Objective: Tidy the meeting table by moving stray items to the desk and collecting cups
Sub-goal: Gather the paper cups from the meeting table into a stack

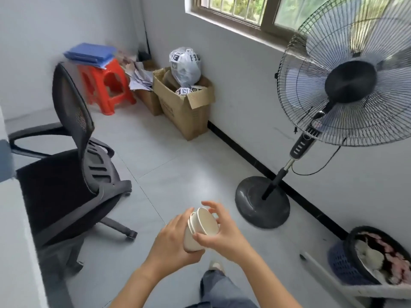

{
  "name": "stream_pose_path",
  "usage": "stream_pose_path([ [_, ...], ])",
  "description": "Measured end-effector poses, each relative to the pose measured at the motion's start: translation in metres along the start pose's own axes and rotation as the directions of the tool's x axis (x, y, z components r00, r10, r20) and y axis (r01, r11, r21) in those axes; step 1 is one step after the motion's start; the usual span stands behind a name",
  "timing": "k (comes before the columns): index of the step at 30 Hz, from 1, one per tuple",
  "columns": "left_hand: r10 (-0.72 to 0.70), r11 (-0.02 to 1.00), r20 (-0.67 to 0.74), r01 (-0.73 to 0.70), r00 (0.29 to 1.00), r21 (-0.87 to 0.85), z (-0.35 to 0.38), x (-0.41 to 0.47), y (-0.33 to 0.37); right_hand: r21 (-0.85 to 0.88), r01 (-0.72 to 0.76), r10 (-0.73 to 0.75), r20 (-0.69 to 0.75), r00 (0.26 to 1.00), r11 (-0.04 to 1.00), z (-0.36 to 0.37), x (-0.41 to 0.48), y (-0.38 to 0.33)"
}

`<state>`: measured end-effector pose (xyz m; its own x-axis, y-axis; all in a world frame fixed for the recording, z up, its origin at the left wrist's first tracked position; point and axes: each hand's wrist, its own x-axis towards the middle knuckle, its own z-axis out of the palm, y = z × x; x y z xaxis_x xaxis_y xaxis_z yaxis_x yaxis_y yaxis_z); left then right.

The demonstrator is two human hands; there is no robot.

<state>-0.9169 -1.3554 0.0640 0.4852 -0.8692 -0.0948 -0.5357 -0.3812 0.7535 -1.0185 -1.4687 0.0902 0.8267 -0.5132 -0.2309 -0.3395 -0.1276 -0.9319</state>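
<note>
Left hand curls round the side of a stack of nested white paper cups. Right hand holds the top rim with thumb and bent fingers, index lifted. The stack is in mid-air, just left of the black pedestal fan base. Black mesh office chair is further left of the fan.

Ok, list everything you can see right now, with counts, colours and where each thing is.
paper cups: nested stack, at least two, white, held in both hands
office chair: one, black, left
plastic stool: one, red, back corner
folders: a few, blue, on the stool
cardboard boxes: two, brown, against the window wall
plastic bag: one, translucent, atop the nearer box
pedestal fan: one, black, right
waste basket: one, blue with black liner, bottom right
left hand: grips the stack's side
right hand: fingers around the top cup's rim
</note>
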Motion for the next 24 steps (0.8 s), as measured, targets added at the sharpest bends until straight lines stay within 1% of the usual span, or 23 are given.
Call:
stream_pose_path([
  [3, -0.05, 0.999, -0.024, 0.05, 0.998, -0.009, 0.0, 0.051, 0.018, -0.007, 0.004, -0.003, 0.057, 0.998, 1.0, -0.039, 0.045, -0.004],
  [7, -0.157, 0.987, -0.012, 0.157, 0.987, -0.021, -0.003, 0.107, 0.037, 0.009, -0.025, 0.024, 0.125, 0.992, 1.0, -0.077, 0.098, -0.007],
  [10, -0.242, 0.97, 0.003, 0.242, 0.97, -0.032, -0.011, 0.127, 0.032, 0.005, -0.021, 0.02, 0.209, 0.978, 1.0, -0.081, 0.129, -0.007],
  [13, -0.356, 0.931, -0.003, 0.355, 0.934, -0.086, -0.025, 0.15, 0.026, -0.006, -0.009, 0.011, 0.259, 0.966, 1.0, -0.08, 0.163, -0.014],
  [16, -0.426, 0.888, 0.045, 0.427, 0.904, -0.171, -0.047, 0.18, 0.017, -0.028, 0.006, 0.002, 0.291, 0.957, 1.0, -0.082, 0.203, -0.026],
  [19, -0.422, 0.862, 0.072, 0.425, 0.904, -0.276, -0.075, 0.22, 0.005, -0.046, 0.052, -0.036, 0.301, 0.953, 0.998, -0.086, 0.251, -0.045],
  [24, -0.356, 0.873, 0.008, 0.335, 0.935, -0.355, -0.141, 0.3, -0.015, -0.07, 0.131, -0.108, 0.271, 0.957, 0.989, -0.093, 0.343, -0.097],
])
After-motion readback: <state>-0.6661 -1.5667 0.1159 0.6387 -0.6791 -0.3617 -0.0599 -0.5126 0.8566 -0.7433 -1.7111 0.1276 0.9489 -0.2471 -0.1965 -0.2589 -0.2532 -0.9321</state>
